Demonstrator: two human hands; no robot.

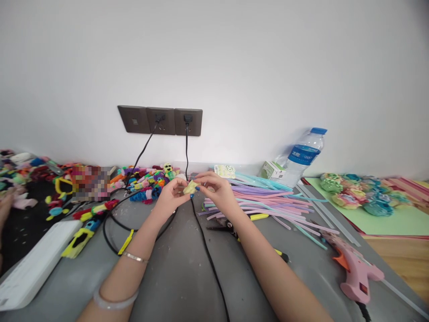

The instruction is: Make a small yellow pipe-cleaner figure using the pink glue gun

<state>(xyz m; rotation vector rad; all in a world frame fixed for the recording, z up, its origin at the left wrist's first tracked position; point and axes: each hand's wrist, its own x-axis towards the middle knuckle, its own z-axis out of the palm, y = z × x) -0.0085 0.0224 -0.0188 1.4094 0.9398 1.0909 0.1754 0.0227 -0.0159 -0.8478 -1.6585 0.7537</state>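
Note:
Pinched between my two hands is a small pale-yellow crinkled piece, its exact kind too small to make out. My left hand grips it from the left with thumb and forefinger. From the right, my right hand closes its fingertips on the other side, partly hiding it. Right under my right forearm lie black-jawed pliers with yellow-and-black handles. A bundle of pastel fuzzy pipe cleaners spreads just beyond that hand.
Black power cords run across the grey table from wall sockets. Colourful fuzzy figures and a white power strip lie left. Rightward are a water bottle, pink glue gun and ruffled flowers. Another person's hand shows far left.

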